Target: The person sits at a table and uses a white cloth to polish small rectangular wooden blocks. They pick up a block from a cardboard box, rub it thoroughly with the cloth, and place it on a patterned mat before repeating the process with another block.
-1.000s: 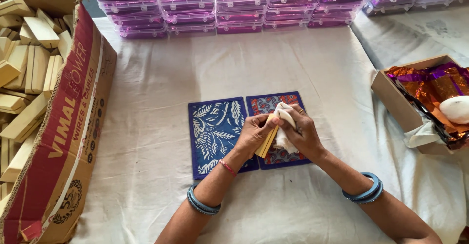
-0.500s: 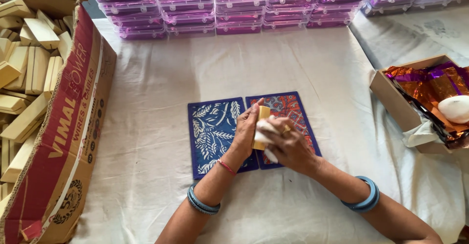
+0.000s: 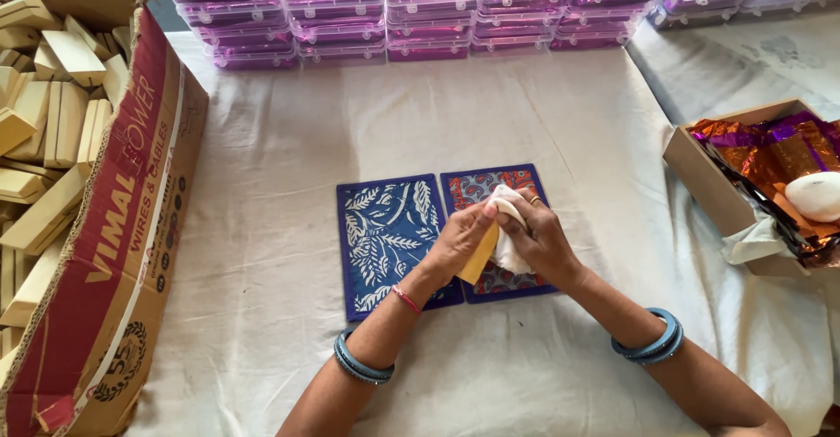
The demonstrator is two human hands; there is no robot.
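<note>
Two hands meet over the middle of a cloth-covered tabletop [image 3: 542, 113]. The left hand [image 3: 455, 246] has its grip closed on a small tan block [image 3: 479, 253], mostly hidden by fingers. The right hand [image 3: 541, 237] presses a white cloth [image 3: 507, 227] against it, grip closed on the cloth. Beneath lie two blue patterned mats [image 3: 385, 236], partly covered. A cardboard box of wooden blocks [image 3: 52, 139] is cut off at left; stacked purple cases [image 3: 437, 8] line the far edge. Bare cloth surrounds the mats.
</note>
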